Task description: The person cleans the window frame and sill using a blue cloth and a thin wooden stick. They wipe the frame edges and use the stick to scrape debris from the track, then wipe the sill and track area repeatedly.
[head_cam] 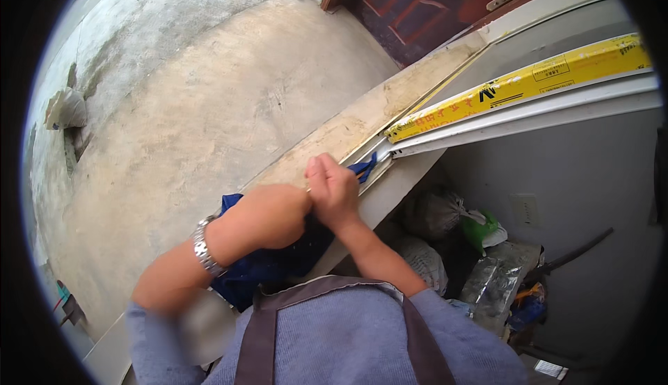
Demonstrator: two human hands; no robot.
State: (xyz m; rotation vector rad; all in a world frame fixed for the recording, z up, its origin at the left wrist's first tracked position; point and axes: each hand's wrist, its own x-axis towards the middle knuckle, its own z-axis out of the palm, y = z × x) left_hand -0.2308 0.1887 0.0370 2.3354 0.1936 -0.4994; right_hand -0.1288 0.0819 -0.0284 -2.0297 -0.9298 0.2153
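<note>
My left hand (266,215), with a metal-band watch on its wrist, is curled and meets my right hand (334,189) over the window sill. Both hands close around something thin, mostly hidden by the fingers, perhaps a stick. Beyond my right hand a piece of dark blue cloth (367,168) lies in the white window track, with a thin orange-brown strip against it. A larger dark blue cloth (282,260) hangs over the sill below my hands. The window frame (522,111) runs off to the right, with yellow printed protective film (522,85) along its rail.
Below the sill at right stand stuffed plastic bags (433,213), a silvery sheet (496,275) and a dark rod (579,249) by a grey wall. A concrete floor (261,87) spreads outside, with a dark red panelled door (417,7) at the top.
</note>
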